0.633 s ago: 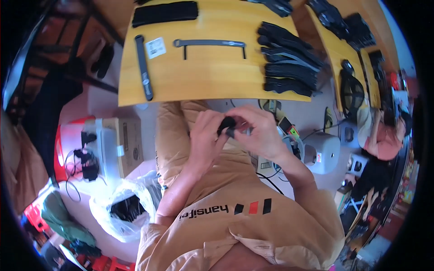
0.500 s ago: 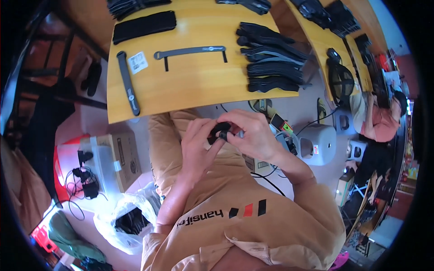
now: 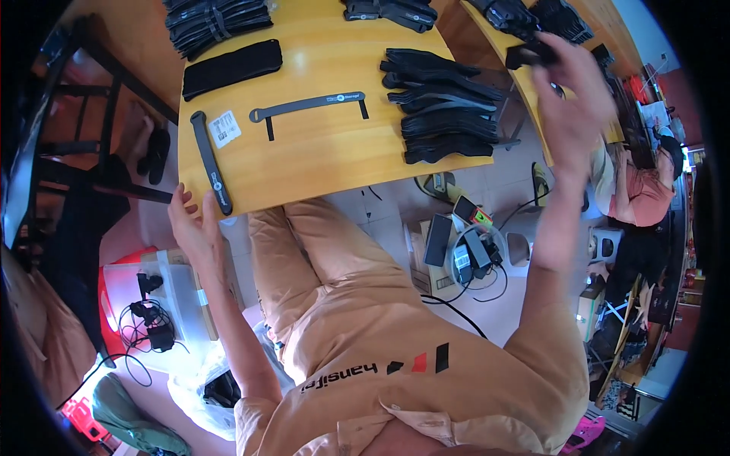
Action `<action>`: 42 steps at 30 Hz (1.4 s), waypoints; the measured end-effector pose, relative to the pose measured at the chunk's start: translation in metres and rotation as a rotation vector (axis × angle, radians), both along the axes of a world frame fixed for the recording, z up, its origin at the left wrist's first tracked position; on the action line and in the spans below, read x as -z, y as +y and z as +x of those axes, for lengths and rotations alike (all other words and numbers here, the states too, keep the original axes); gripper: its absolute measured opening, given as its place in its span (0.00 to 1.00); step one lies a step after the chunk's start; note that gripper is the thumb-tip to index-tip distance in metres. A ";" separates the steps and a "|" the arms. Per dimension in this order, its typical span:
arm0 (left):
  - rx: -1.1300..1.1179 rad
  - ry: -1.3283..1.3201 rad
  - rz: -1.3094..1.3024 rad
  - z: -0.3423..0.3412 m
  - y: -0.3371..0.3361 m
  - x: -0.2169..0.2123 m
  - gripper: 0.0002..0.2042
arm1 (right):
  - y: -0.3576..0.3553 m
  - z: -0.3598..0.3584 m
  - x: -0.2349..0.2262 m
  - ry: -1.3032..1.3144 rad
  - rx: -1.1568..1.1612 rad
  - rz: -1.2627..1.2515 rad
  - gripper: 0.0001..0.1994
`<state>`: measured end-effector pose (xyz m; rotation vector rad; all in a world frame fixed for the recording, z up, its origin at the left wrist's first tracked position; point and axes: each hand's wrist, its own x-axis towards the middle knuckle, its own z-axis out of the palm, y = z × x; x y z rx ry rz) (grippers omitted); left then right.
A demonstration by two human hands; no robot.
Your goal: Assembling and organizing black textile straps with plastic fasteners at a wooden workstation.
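My left hand (image 3: 199, 232) is at the front left corner of the yellow wooden table (image 3: 319, 163). Its fingers are apart, and it holds nothing. Beside its fingertips lies a grey strap (image 3: 208, 163) with a loop at its far end. My right hand (image 3: 578, 102), smeared by motion, reaches out to the far right over a second table. A small black rolled strap (image 3: 532, 55) is between its fingers. Another grey strap (image 3: 308, 106) lies crosswise mid-table over two short black strips (image 3: 270, 128). A white label (image 3: 225, 129) is next to the left strap.
Black strap piles (image 3: 445, 106) line the table's right side. A flat black stack (image 3: 232, 68) and a strapped bundle (image 3: 217, 26) are at the far left. Cables and chargers (image 3: 475, 254) sit low on the right. A plastic bag (image 3: 198, 391) stands at left; a person (image 3: 646, 190) sits at far right.
My hands have parted from in front of my lap, where both held the black roll. The left went to the table corner, the right carried the roll far right.
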<state>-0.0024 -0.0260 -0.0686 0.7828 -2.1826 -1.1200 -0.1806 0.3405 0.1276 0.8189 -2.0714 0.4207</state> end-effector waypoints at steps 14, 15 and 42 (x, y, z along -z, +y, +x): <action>-0.101 -0.472 -0.463 -0.045 -0.009 -0.002 0.17 | -0.060 -0.102 0.111 -0.346 0.210 0.468 0.08; -0.110 -0.495 -0.421 -0.043 -0.014 0.000 0.17 | -0.058 -0.100 0.109 -0.344 0.215 0.471 0.08; -0.116 0.352 0.833 0.054 -0.011 0.012 0.12 | 0.020 -0.130 0.107 -0.549 -0.083 -0.018 0.17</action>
